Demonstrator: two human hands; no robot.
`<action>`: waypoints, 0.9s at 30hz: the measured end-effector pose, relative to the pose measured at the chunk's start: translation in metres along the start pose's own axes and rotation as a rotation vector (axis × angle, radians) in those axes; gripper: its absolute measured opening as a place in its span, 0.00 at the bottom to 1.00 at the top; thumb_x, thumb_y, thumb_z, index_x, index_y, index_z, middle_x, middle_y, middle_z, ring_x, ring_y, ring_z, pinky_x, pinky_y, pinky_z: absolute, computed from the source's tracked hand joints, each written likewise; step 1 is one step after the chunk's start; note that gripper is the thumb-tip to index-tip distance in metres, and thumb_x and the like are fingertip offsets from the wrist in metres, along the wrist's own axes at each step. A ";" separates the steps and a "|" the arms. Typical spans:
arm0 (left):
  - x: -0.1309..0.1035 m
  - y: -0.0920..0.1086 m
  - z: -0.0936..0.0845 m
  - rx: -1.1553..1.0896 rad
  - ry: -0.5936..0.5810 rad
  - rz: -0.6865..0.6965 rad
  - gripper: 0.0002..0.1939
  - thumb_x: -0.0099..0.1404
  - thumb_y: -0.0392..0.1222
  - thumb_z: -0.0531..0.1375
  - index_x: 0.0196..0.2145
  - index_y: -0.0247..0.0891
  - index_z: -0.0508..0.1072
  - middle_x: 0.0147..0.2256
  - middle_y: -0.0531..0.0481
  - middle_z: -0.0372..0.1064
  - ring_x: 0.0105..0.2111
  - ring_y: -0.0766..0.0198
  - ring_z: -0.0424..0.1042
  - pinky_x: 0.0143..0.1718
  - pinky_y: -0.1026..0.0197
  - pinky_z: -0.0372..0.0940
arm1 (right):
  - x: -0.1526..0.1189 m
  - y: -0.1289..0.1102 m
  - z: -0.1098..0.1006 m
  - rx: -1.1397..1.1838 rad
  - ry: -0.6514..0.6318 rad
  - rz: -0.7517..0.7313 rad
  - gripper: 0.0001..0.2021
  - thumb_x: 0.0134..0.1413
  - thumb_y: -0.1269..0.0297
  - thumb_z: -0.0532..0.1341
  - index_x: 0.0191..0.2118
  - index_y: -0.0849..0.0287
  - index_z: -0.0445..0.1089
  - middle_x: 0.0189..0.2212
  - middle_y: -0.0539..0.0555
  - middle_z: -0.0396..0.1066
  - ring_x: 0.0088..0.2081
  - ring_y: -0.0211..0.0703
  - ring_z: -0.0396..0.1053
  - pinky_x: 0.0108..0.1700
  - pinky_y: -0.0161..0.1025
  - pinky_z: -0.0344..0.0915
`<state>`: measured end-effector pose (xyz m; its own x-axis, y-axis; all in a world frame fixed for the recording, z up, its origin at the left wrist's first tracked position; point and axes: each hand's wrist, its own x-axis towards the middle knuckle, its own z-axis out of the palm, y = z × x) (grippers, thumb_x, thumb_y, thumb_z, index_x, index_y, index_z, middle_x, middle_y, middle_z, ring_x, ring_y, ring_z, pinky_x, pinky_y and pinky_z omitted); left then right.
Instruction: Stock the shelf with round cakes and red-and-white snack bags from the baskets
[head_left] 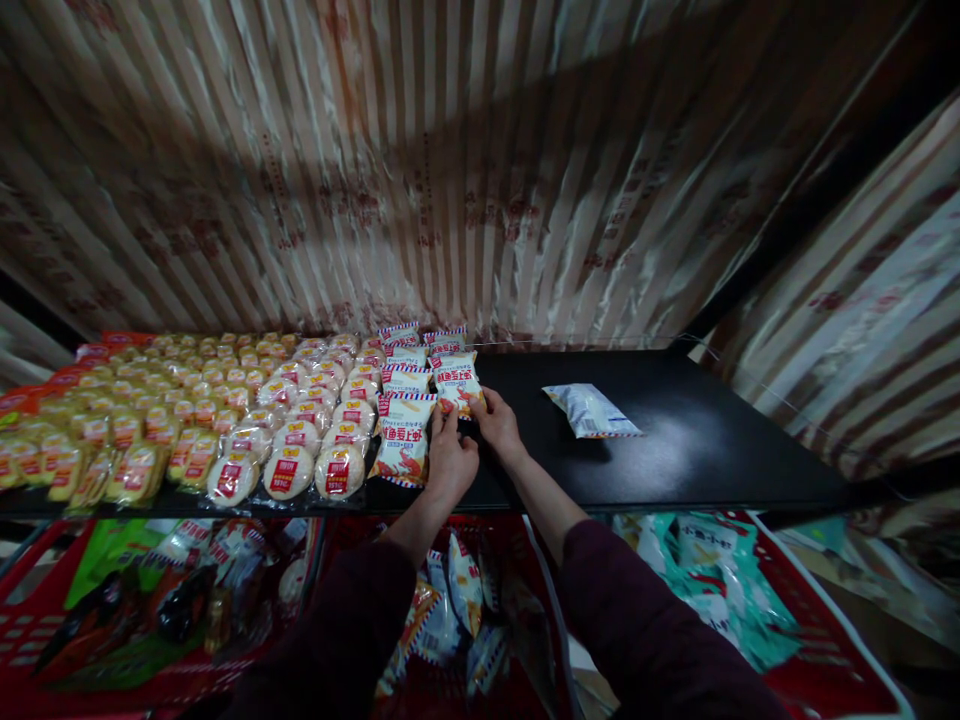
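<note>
On the black shelf (675,440), white snack bags with red print and striped edges stand in two columns. Both my hands are at the front bag (455,378) of the right column. My left hand (452,458) has its fingers against that bag's lower left edge, beside the front bag (405,440) of the left column. My right hand (498,425) pinches the lower right edge of the same bag between thumb and fingers. A single bag (591,411) lies apart on the shelf to the right, its pale back side showing.
Rows of round white crackers (289,470) and small yellow packaged snacks (139,470) fill the shelf's left part. Below the shelf's front edge are red baskets (847,640) holding assorted bags. A striped sheet (450,180) hangs behind.
</note>
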<state>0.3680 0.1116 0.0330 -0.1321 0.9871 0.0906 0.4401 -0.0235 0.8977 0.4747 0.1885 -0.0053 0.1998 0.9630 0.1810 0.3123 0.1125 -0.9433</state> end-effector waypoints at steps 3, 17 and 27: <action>0.002 -0.005 0.002 0.007 0.031 0.022 0.30 0.55 0.30 0.56 0.57 0.36 0.65 0.65 0.40 0.48 0.61 0.49 0.57 0.60 0.52 0.59 | -0.001 -0.006 0.000 -0.098 0.001 -0.031 0.20 0.53 0.55 0.56 0.49 0.59 0.68 0.42 0.57 0.74 0.40 0.46 0.71 0.45 0.44 0.66; 0.003 0.004 -0.003 0.133 0.019 0.000 0.30 0.55 0.28 0.53 0.57 0.29 0.64 0.63 0.35 0.51 0.64 0.50 0.50 0.63 0.51 0.52 | -0.011 -0.022 -0.001 -0.581 0.066 -0.062 0.20 0.54 0.57 0.57 0.51 0.59 0.69 0.42 0.63 0.70 0.44 0.54 0.66 0.47 0.48 0.60; -0.032 0.017 -0.019 0.185 -0.011 0.309 0.29 0.58 0.28 0.50 0.58 0.34 0.63 0.65 0.41 0.47 0.63 0.54 0.51 0.62 0.51 0.55 | -0.025 -0.030 0.000 -0.419 0.158 -0.252 0.22 0.55 0.55 0.52 0.52 0.63 0.65 0.51 0.65 0.66 0.53 0.55 0.59 0.55 0.53 0.56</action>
<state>0.3627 0.0764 0.0538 0.0418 0.9395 0.3399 0.6109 -0.2932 0.7354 0.4606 0.1605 0.0187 0.1984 0.8659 0.4591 0.7077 0.1975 -0.6784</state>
